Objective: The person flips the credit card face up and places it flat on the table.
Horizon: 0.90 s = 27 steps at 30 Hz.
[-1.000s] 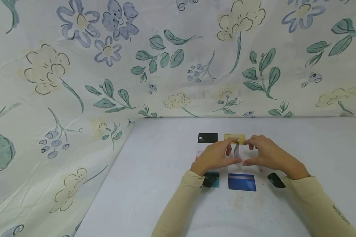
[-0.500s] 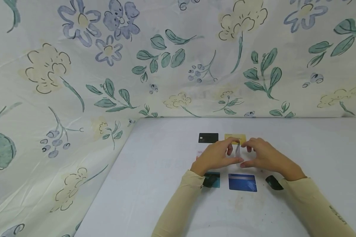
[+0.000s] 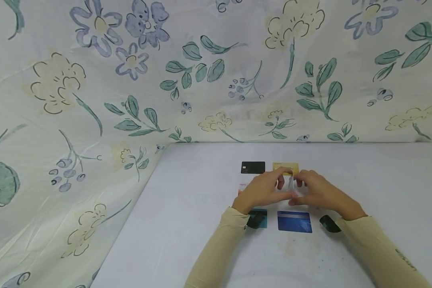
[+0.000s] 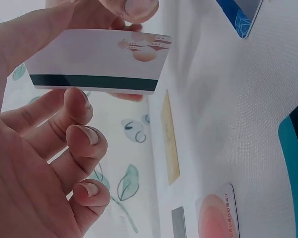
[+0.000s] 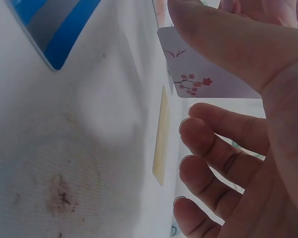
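Observation:
My left hand (image 3: 263,188) holds a white card (image 4: 99,59) upright by its edges, thumb on the upper edge and fingers at the lower one in the left wrist view. That side carries a dark stripe and a small print; the other, in the right wrist view, has red blossoms. Close at the card's other end is my right hand (image 3: 322,191), its thumb and curved fingers spread around it. In the right wrist view the thumb overlaps the card, while a gap shows between the index finger and the lower edge. Whether the thumb touches the card is unclear.
On the white table (image 3: 187,208) lie a black card (image 3: 253,167), a gold card (image 3: 285,165), a blue card (image 3: 294,222), a teal card (image 3: 263,225) and a partly hidden white and red card (image 3: 242,186). Floral cloth (image 3: 216,80) hangs behind and at the left.
My right hand has moved left, closing the distance to the white card and the left hand. The left hand keeps its hold, with the card turned slightly. The table cards stay put.

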Each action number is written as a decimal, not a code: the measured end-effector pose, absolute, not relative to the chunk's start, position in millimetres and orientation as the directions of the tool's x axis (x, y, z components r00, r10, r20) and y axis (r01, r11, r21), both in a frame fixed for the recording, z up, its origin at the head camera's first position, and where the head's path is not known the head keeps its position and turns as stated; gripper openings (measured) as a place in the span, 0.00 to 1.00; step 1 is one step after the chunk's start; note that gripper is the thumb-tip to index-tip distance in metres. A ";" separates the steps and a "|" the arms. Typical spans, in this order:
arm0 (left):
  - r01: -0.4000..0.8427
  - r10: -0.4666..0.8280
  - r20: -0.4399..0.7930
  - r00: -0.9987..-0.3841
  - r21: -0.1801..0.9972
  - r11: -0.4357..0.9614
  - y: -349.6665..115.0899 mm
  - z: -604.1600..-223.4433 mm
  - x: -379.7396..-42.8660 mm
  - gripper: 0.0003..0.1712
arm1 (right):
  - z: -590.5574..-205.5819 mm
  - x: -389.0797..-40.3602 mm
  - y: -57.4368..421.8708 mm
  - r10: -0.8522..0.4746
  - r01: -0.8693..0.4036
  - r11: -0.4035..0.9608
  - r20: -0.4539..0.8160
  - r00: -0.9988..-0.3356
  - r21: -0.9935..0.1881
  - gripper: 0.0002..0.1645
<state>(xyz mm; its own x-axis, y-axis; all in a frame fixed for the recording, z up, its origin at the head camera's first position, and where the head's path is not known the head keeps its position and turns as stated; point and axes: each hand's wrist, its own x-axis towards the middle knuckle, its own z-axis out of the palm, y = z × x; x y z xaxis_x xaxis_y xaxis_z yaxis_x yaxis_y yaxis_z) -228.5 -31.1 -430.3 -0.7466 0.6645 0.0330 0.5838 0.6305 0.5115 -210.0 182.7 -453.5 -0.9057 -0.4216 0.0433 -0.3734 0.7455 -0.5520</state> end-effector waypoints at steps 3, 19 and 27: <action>0.581 0.665 0.031 -0.746 0.519 0.628 -31.4 -431.5 -228.7 0.38 | -454.0 -210.4 180.9 -0.420 -0.369 0.742 0.042 -0.907 -0.560 0.35; 0.565 0.661 0.022 -0.750 0.542 0.622 -35.1 -429.6 -229.8 0.38 | -456.2 -207.5 180.1 -0.404 -0.371 0.767 0.056 -0.913 -0.523 0.36; 0.571 0.662 0.051 -0.748 0.557 0.603 -40.5 -426.6 -232.5 0.38 | -452.9 -207.3 181.8 -0.383 -0.338 0.782 0.026 -0.924 -0.524 0.38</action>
<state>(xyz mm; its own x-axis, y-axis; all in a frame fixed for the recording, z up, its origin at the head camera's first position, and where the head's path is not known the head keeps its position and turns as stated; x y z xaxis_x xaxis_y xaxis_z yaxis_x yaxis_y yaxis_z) -232.5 -40.5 -426.6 -0.7481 0.6616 0.0510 0.5713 0.6030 0.5568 -207.3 181.8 -452.9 -0.9236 -0.3826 0.0255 -0.3383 0.7815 -0.5242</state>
